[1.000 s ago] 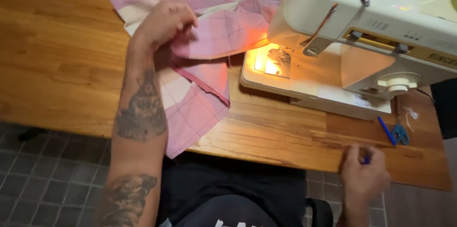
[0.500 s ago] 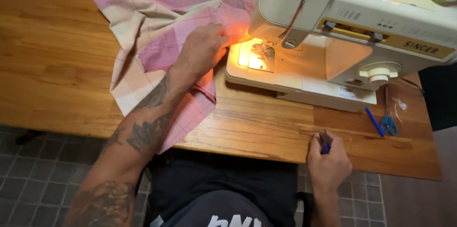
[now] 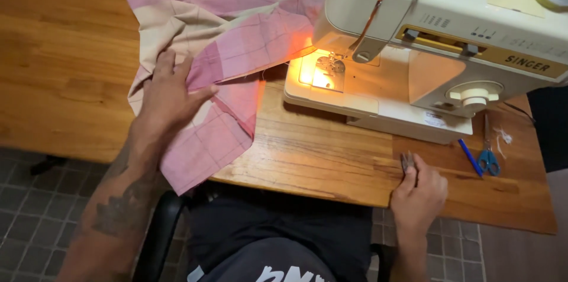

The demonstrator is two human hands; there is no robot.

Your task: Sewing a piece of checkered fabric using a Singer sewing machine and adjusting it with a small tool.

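While the left hand (image 3: 168,95) lies spread flat on the pink checked cloth (image 3: 225,63), the cloth drapes across the wooden table (image 3: 65,63) and over its near edge, reaching the lit needle plate of the cream sewing machine (image 3: 426,51). At the table's front edge, the right hand (image 3: 417,190) pinches small dark snips (image 3: 407,162). Blue-handled scissors (image 3: 489,158) and a blue pen (image 3: 470,156) lie beside the machine. Grey floor tiles (image 3: 35,223) show below.

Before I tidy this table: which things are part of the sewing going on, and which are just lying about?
In use:
- pink checked cloth, under the left hand
- sewing machine, lamp lit
- small snips, in the right hand

Lying about:
- blue-handled scissors
- blue pen
- thread scraps
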